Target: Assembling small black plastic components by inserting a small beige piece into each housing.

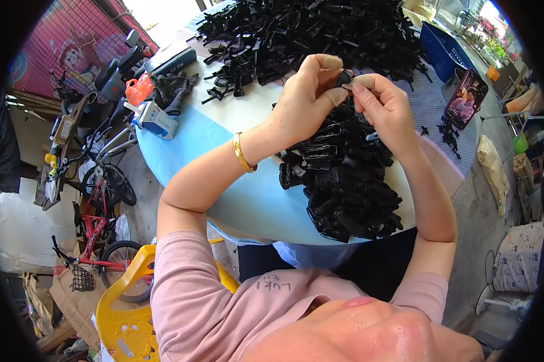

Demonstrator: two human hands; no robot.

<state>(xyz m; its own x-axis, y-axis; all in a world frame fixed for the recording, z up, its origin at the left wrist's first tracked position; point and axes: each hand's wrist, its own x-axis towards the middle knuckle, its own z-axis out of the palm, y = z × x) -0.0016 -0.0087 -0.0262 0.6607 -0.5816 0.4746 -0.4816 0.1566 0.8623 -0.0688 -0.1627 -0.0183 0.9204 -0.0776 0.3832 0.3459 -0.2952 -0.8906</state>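
Note:
Both of my hands are raised over a round table [248,199] with a light blue cover. My left hand [308,96], with a gold bangle on its wrist, pinches a small black plastic part [343,78] between thumb and fingers. My right hand [384,108] meets it from the right and grips the same part. Taped fingertips show on both hands. Directly below them lies a heap of assembled black plastic clips [344,181]. A larger spread of loose black plastic pieces [308,30] covers the far side of the table.
A phone [465,99] stands propped at the table's right side, next to a blue crate [441,48]. Small boxes [157,117] and dark gloves [172,90] lie at the left rim. A yellow plastic chair [124,308], a red bicycle [94,235] and a scooter [112,72] stand to the left.

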